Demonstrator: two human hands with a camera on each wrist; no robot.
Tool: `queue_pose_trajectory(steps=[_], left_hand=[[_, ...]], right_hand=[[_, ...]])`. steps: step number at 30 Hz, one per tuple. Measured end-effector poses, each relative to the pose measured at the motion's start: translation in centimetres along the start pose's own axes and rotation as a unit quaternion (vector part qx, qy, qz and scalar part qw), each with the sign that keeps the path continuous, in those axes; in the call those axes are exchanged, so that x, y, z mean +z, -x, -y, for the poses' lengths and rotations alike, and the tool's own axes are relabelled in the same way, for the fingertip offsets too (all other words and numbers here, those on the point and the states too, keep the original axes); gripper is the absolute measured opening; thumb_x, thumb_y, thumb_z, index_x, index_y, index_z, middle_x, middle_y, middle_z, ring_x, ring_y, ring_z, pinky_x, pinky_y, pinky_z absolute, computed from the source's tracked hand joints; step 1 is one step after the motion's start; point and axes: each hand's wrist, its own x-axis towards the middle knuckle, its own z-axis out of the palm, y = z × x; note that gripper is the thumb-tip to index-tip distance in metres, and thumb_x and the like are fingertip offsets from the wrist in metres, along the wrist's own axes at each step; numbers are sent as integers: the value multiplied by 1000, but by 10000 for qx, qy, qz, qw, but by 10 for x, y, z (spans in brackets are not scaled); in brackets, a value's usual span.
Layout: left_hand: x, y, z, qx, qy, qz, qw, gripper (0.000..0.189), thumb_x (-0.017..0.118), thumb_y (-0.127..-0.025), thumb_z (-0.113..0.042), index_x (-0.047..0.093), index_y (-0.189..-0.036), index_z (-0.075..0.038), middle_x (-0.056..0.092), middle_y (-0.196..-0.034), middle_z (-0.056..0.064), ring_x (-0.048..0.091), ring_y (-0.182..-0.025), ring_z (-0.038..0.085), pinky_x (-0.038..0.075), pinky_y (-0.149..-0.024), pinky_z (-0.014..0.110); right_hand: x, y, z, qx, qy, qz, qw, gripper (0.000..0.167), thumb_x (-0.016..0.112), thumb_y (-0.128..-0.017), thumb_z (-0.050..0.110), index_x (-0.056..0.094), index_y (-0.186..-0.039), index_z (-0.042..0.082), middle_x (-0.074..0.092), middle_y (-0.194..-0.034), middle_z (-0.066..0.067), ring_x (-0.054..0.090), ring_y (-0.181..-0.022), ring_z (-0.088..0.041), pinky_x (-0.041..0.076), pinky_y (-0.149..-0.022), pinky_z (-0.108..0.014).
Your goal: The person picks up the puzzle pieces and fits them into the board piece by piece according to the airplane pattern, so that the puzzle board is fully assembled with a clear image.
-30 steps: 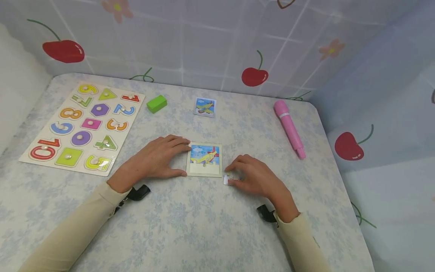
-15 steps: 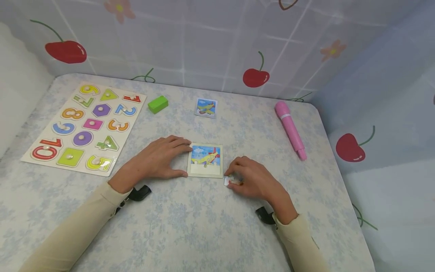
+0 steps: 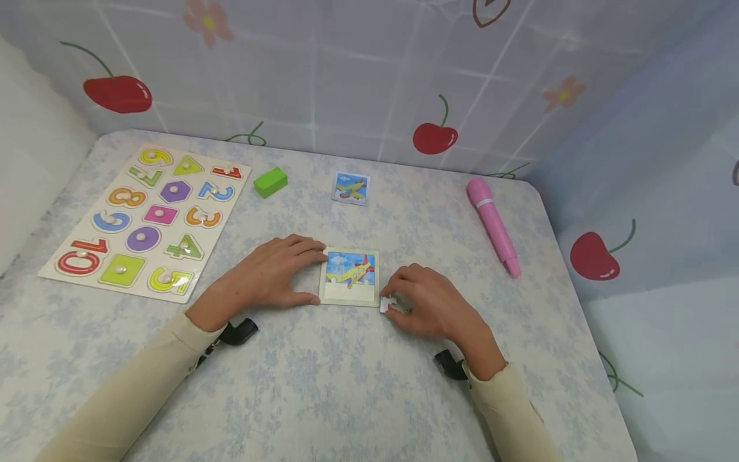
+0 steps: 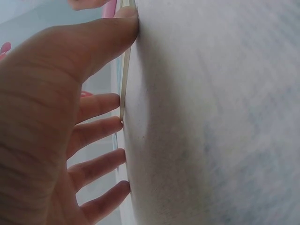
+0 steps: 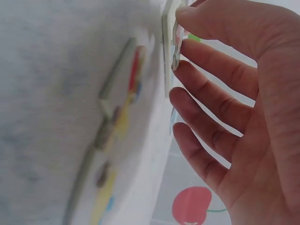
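Note:
A square puzzle board (image 3: 350, 300) in a pale frame lies mid-table, its upper part filled with an aeroplane picture and its lower strip bare. My left hand (image 3: 262, 273) rests at its left side, thumb and fingertips touching the edge, fingers spread and fairly straight. Just past the board's lower right corner, my right hand (image 3: 427, 300) pinches a small jigsaw piece (image 3: 387, 304) between thumb and fingers; in the right wrist view this piece (image 5: 176, 47) is seen edge-on. More jigsaw pieces (image 5: 112, 124) show blurred below that palm, hidden from the head view.
A number-and-shape peg board (image 3: 151, 221) lies at the left. Behind the puzzle are a green block (image 3: 270, 182) and a small aeroplane picture card (image 3: 351, 188). A pink microphone-shaped toy (image 3: 494, 226) lies at the right. Curtains with cherries hang behind the table (image 3: 323, 391).
Both hands and the board hold nearly the same place. The jigsaw piece in my right fingers has shifted slightly, and the whole head view has tilted a little.

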Motion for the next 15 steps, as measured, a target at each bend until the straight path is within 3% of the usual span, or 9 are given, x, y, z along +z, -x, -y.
queue_pose_trajectory(steps=[8, 15], left_hand=[[0, 1, 0, -47, 6, 21, 10000, 82, 85, -86, -61, 64, -149, -13, 54, -159, 5, 50, -144, 30, 48, -109, 56], [-2, 0, 0, 1, -32, 32, 10000, 81, 84, -87, -62, 64, -149, -13, 54, -159, 6, 50, -145, 31, 47, -110, 57]], right_hand=[[-5, -18, 6, -238, -79, 38, 9997, 21, 85, -92, 29, 82, -111, 21, 69, -113, 6, 65, -106, -16, 56, -90, -38], [-4, -35, 10, -508, 20, -9, 9987, 20, 84, -94, 30, 81, -112, 20, 70, -116, 4, 65, -105, -16, 56, -89, -38]])
